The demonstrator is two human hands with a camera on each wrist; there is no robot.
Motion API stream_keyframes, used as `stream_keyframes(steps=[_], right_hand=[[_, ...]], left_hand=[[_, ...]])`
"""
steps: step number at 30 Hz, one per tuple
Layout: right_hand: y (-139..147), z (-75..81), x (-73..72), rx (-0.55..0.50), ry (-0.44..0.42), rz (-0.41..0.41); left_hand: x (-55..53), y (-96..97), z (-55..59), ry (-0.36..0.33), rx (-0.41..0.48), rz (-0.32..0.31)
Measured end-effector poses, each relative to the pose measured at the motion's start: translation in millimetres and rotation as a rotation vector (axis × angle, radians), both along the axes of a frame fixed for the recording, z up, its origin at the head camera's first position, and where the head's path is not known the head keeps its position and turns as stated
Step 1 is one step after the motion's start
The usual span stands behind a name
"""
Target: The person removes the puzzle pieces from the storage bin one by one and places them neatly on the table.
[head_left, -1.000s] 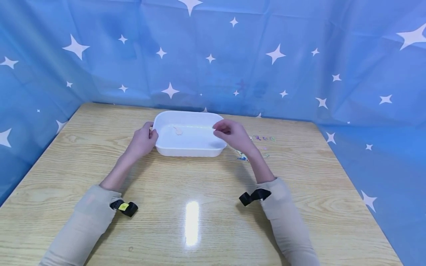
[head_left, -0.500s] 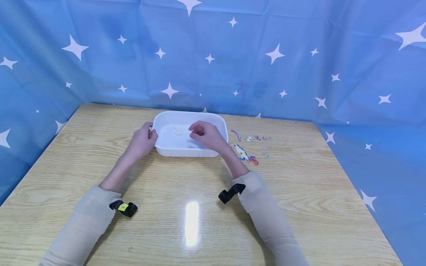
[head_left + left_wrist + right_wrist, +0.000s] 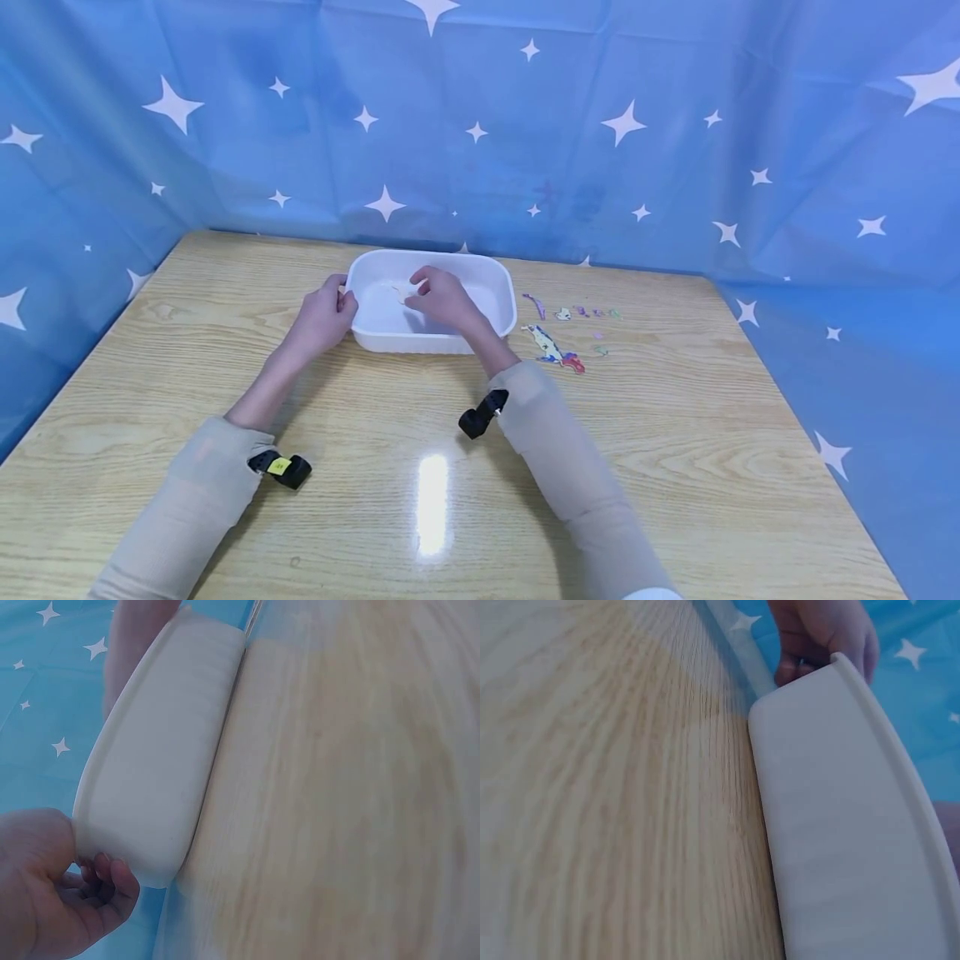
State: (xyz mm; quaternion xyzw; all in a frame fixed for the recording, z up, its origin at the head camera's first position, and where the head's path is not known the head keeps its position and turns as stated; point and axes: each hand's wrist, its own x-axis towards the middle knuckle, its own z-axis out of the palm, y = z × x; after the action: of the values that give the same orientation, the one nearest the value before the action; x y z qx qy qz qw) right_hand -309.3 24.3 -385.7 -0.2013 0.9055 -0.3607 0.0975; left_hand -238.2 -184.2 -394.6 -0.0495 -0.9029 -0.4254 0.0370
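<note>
A white plastic tub (image 3: 435, 342) with a rounded rim stands at the far middle of the table. My left hand (image 3: 321, 318) grips its left end, thumb at the rim; the left wrist view shows the fingers (image 3: 112, 881) curled against the outer wall. Inside the tub lies a small pale cut-out piece (image 3: 400, 292), partly covered by my right hand (image 3: 446, 302). That hand reaches in over the front wall, thumb and forefinger apart beside the piece. In the right wrist view the tub's wall (image 3: 840, 795) hides nearly all of the right hand.
Right of the tub on the wooden table (image 3: 360, 467) lie a larger pale, blue and red cut-out (image 3: 551, 346), a purple strip (image 3: 536, 307), a pale piece (image 3: 562, 314) and several tiny coloured bits. A blue star-patterned cloth (image 3: 480, 167) hangs behind the table.
My right hand has moved left from the tub's right rim to the pale piece inside, uncovering the cut-outs on the table. The left hand and tub have stayed put.
</note>
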Motion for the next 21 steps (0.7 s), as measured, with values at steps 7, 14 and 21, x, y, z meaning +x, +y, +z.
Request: stream_keyframes(steps=[7, 14, 21], right_hand=[[-14.1, -2.0, -8.8, 0.149, 0.005, -0.011], [-27.1, -4.4, -8.7, 0.236, 0.014, -0.074], [-25.3, -6.3, -7.7, 0.153, 0.01, -0.059]], left_hand=[[-0.4, -0.5, -0.4, 0.008, -0.004, 0.003], [-1.2, -0.4, -2.5, 0.008, 0.0, 0.006], [-1.4, 0.0, -2.5, 0.012, -0.005, 0.006]])
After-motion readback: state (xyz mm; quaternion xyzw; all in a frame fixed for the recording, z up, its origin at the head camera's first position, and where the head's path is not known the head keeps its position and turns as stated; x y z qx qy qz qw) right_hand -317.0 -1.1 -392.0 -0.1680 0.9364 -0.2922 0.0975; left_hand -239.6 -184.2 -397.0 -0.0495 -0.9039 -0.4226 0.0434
